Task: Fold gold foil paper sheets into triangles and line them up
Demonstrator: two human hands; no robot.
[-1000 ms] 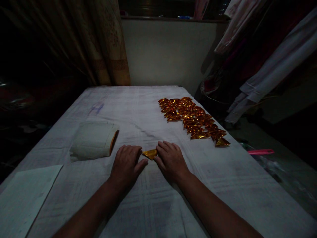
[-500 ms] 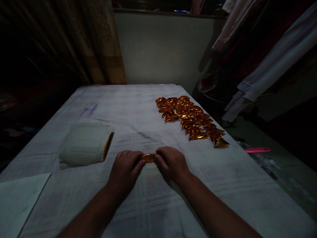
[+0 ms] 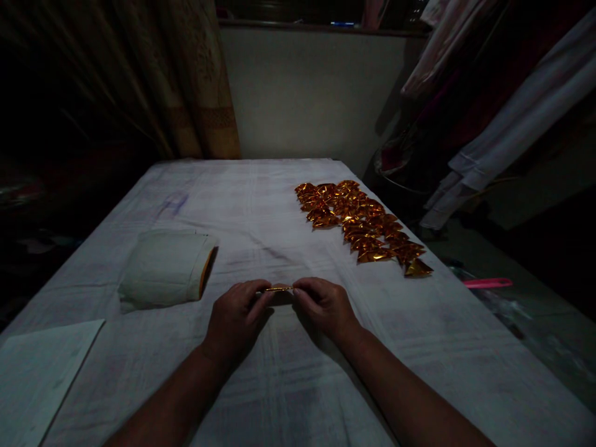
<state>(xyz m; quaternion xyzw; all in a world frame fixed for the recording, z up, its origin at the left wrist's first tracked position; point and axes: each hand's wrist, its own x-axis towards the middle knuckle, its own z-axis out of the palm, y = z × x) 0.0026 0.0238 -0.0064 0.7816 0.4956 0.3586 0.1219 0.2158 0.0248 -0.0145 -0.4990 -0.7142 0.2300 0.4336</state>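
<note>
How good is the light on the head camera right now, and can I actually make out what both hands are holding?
Head view: dim overall, corners nearly black. The cloth-covered table is the brightest area. The gold foil piece shows only as a thin edge-on sliver between left hand and right hand. The folded foil pile glints. Wide-angle stretch at the edges.

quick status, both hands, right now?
Left hand: closed, fingertips pinching the left end of the small folded gold foil piece.
Right hand: closed, pinching the right end of the same gold foil piece, above the white cloth-covered table.
</note>
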